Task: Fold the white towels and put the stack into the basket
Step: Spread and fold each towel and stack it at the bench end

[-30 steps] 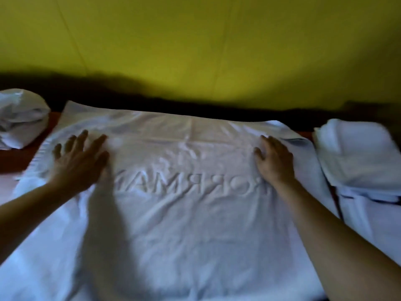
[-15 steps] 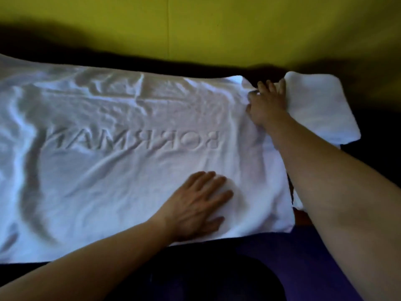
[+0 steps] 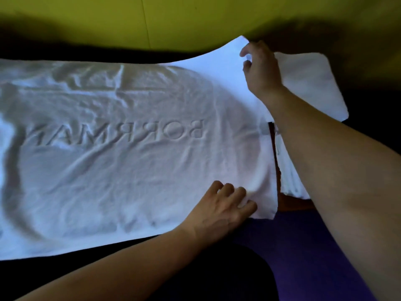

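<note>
A large white towel [image 3: 112,161] with raised, mirrored lettering lies spread across the table. My right hand [image 3: 259,68] pinches its far right corner and holds that corner lifted off the table. My left hand [image 3: 223,205] grips the near right corner, fingers curled into the cloth at the table's front edge. A folded white towel [image 3: 314,83] lies to the right, partly behind my right forearm, with more white cloth [image 3: 290,170] below it. No basket is in view.
A yellow-green wall [image 3: 195,18] rises behind the table, with dark shadow along its base. A strip of reddish-brown table [image 3: 290,203] shows beside the towel's right edge. Purple fabric [image 3: 303,257] lies below, near my body.
My right hand has lifted the towel's far right corner off the table. My left hand has slid right to the near right corner and curled onto it.
</note>
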